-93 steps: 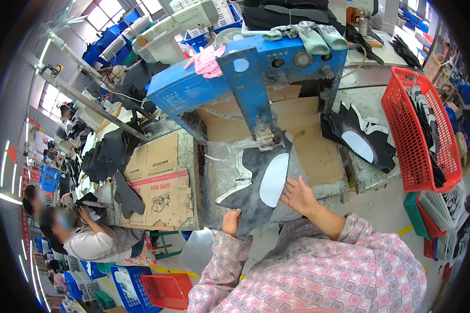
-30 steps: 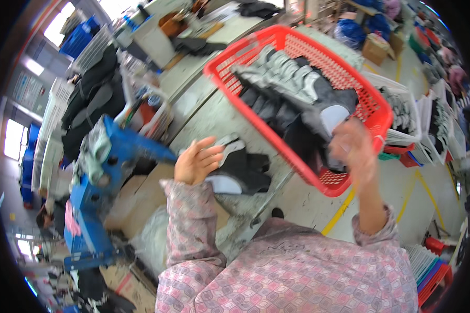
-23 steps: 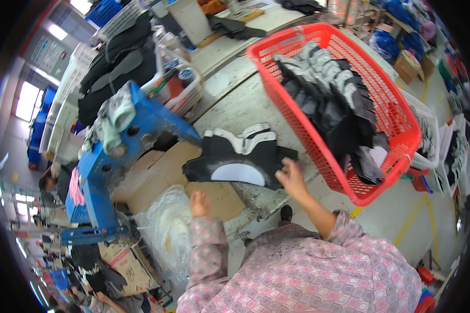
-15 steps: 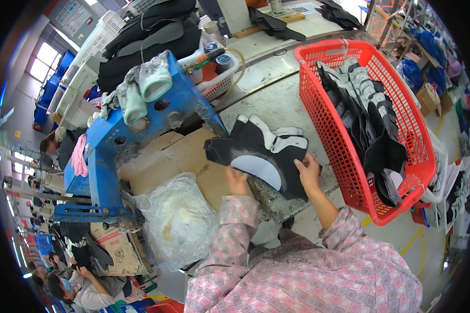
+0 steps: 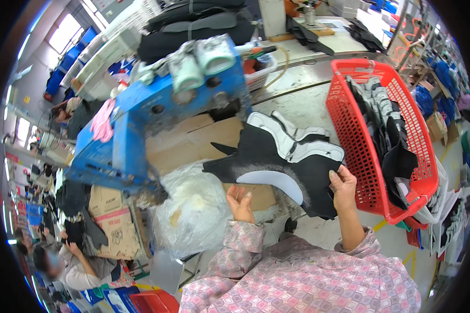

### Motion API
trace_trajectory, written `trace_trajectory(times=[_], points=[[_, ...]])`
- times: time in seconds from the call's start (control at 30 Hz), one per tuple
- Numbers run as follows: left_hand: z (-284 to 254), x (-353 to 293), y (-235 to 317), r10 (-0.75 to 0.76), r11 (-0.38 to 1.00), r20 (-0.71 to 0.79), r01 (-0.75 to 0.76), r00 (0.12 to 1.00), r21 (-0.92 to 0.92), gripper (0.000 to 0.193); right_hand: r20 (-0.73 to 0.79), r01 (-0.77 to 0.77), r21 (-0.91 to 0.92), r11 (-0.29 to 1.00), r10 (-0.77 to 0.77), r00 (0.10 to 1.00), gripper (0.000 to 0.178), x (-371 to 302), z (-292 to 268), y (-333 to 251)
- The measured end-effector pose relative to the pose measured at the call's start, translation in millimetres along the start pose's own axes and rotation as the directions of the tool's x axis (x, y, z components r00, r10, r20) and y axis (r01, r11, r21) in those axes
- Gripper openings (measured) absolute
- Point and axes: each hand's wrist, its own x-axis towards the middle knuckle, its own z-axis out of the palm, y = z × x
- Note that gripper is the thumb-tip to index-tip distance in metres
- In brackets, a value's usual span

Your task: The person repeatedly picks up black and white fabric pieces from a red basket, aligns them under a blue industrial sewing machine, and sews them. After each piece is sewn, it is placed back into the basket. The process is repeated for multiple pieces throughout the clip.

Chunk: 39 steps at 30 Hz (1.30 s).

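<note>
Blue metal forms the machine (image 5: 125,138) on my left, with crumpled plastic (image 5: 190,208) beside it. I see the left hand (image 5: 241,204) spread just below the black piece (image 5: 269,148); whether they touch, I cannot tell. The piece is over the bench's edge, its right side pinched by the right hand (image 5: 343,189). With one pinch, I judge its left end could droop onto the plastic, or its right edge snag the red basket (image 5: 351,136).

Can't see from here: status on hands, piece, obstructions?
Right hand gripping edge of black piece; left hand open near it; red basket at right, not blocking.
</note>
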Motion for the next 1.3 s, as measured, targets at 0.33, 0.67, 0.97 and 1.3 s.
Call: trace_trajectory(times=[0.33,0.67,0.97,1.3], points=[[-221,-48,107,-0.433,0.901,0.342,0.41,0.834,0.142,0.027,0.316,-0.407,-0.259,0.876,0.475,0.821,0.006,-112,111,49],[-351,-51,127,-0.117,0.965,0.431,0.204,0.895,-0.161,0.041,0.504,-0.204,-0.579,0.789,0.544,0.671,0.019,-227,142,81],[-345,-54,111,-0.158,0.919,0.625,0.346,0.764,-0.191,0.044,0.361,-0.408,-0.13,0.904,0.426,0.829,0.046,-214,172,123],[-347,-19,105,-0.622,0.782,0.242,0.602,0.745,0.161,0.038,0.29,-0.493,-0.001,0.87,0.472,0.833,0.041,-162,138,149]])
